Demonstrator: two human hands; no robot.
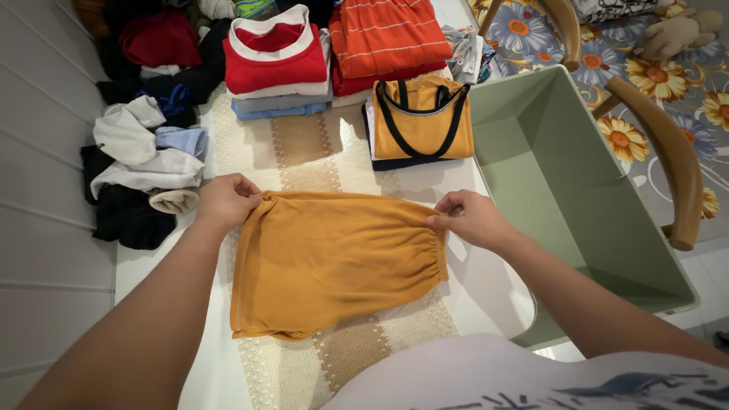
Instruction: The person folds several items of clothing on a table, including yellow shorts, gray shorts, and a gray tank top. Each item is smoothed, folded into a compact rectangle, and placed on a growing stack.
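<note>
A pair of mustard-yellow shorts point(334, 262) lies flat on the white table point(486, 292), over a beige woven runner point(304, 152). My left hand point(226, 200) pinches the left end of the elastic waistband. My right hand point(469, 218) pinches the right end of the same waistband. The waistband is stretched straight between both hands, and the leg hems point toward me.
Folded stacks sit at the table's far side: a red-and-white top point(275, 57), an orange striped one point(387, 34), a yellow top with black trim point(422, 118). Loose white, blue and dark clothes point(144, 163) heap at left. An empty pale green bin point(577, 190) and wooden chair point(668, 152) stand right.
</note>
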